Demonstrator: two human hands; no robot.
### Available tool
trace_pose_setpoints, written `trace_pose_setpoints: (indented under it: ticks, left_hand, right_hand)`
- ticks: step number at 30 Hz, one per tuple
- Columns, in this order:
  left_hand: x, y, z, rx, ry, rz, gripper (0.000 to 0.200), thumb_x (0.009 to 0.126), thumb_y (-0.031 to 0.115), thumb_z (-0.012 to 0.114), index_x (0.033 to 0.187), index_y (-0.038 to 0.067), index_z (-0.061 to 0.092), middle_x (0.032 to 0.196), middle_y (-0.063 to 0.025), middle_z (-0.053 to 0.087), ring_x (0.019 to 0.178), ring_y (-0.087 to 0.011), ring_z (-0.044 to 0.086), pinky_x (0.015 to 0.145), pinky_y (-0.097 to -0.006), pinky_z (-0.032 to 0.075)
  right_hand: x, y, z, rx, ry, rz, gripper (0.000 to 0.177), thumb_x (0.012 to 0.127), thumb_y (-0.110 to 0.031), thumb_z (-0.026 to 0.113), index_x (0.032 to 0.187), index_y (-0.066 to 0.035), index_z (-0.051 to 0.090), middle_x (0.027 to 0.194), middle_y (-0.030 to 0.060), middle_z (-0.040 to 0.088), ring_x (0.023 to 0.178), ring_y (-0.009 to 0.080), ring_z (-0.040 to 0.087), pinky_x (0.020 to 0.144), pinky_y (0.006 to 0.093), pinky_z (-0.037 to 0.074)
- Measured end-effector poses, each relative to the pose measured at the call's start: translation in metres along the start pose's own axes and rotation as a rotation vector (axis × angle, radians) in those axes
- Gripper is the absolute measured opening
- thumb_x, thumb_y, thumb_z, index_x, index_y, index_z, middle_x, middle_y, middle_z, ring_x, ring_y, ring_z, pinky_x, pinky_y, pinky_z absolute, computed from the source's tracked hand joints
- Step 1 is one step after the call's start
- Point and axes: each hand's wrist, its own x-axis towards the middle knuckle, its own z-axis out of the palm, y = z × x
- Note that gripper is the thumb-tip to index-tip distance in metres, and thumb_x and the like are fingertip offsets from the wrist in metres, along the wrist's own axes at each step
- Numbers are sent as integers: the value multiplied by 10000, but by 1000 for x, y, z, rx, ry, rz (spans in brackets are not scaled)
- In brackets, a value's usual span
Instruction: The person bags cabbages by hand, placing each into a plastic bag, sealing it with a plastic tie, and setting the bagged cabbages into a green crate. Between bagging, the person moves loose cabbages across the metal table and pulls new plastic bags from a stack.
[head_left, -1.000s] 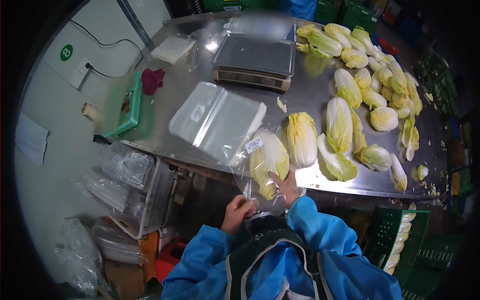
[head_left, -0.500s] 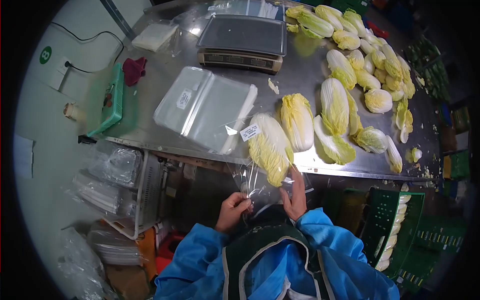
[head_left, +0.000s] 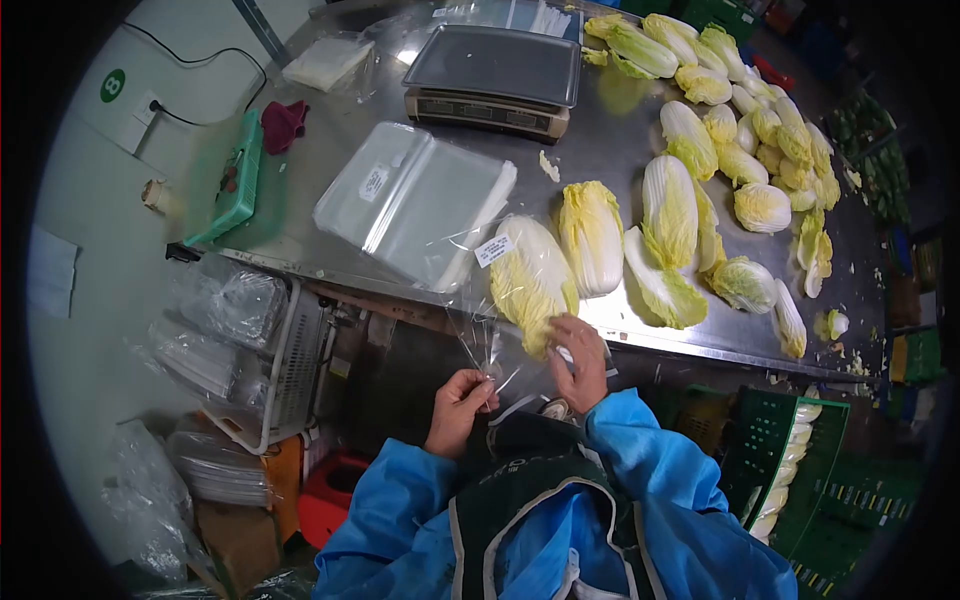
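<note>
A napa cabbage (head_left: 528, 280) lies inside a clear plastic bag (head_left: 490, 340) with a white label, at the front edge of the steel table (head_left: 620, 130). The bag's open end hangs over the table edge toward me. My left hand (head_left: 458, 405) pinches the bag's open end below the edge. My right hand (head_left: 578, 362) grips the other side of the bag's mouth, just under the cabbage's leafy tip.
A stack of clear bags (head_left: 415, 205) lies left of the bagged cabbage. A weighing scale (head_left: 490, 80) stands at the back. Several loose cabbages (head_left: 670, 210) cover the right of the table. Green crates (head_left: 790, 450) sit below right; a green tray (head_left: 235, 190) is at left.
The bagged cabbage has slid a little back onto the table. My right hand rose to the bag's mouth by the leafy tip; my left hand keeps pinching the open end.
</note>
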Motion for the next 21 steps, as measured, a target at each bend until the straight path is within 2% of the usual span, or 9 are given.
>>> trace_pose_setpoints:
  ticks: [2, 3, 5, 12, 15, 17, 21]
  left_hand:
    - [0, 2, 2, 14, -4, 11, 96, 892, 107, 565, 952, 32, 558, 743, -41, 589, 675, -101, 554, 647, -226, 440]
    - [0, 2, 3, 14, -5, 15, 96, 892, 107, 565, 952, 32, 558, 743, -41, 589, 675, -101, 554, 647, -226, 440]
    - [1, 2, 5, 6, -11, 13, 92, 893, 104, 564, 945, 29, 556, 745, -44, 589, 676, -101, 554, 648, -227, 441]
    - [1, 6, 3, 3, -22, 8, 102, 893, 109, 567, 945, 23, 551, 748, -47, 591, 679, -100, 554, 648, -230, 441]
    - [2, 5, 2, 27, -45, 6, 111, 896, 116, 565, 949, 20, 548, 749, -48, 591, 685, -101, 558, 652, -232, 443]
    - [2, 8, 4, 67, -79, -3, 119, 901, 124, 561, 955, 20, 543, 754, -48, 591, 692, -101, 561, 655, -233, 442]
    - [4, 10, 5, 68, -118, -18, 121, 904, 130, 557, 960, 23, 541, 765, -46, 593, 701, -104, 566, 662, -234, 445]
  right_hand:
    - [14, -8, 1, 83, 108, 125, 476, 742, -76, 661, 1193, -16, 522, 1262, 180, 472, 1181, 364, 428, 994, 417, 329]
    - [21, -12, 4, 82, 110, 122, 476, 742, -76, 661, 1193, -16, 522, 1262, 180, 472, 1181, 364, 428, 994, 417, 329]
    - [31, -17, 6, -69, 170, 234, 514, 747, -97, 674, 1224, -12, 504, 1275, 180, 464, 1193, 363, 421, 1018, 411, 315]
    - [20, 17, 18, -141, 60, 170, 601, 744, -156, 704, 1259, 27, 454, 1315, 202, 411, 1228, 355, 390, 1039, 400, 314]
    - [23, 13, 18, -50, 115, 213, 596, 739, -208, 716, 1221, 48, 480, 1300, 220, 435, 1210, 378, 397, 1022, 415, 314]
    - [33, -1, 17, 46, 201, 344, 556, 735, -197, 720, 1189, 46, 510, 1283, 218, 453, 1188, 367, 421, 1015, 410, 324]
    - [37, 0, 21, 5, 241, 371, 521, 730, -170, 717, 1159, 55, 526, 1282, 219, 452, 1178, 363, 430, 1004, 400, 341]
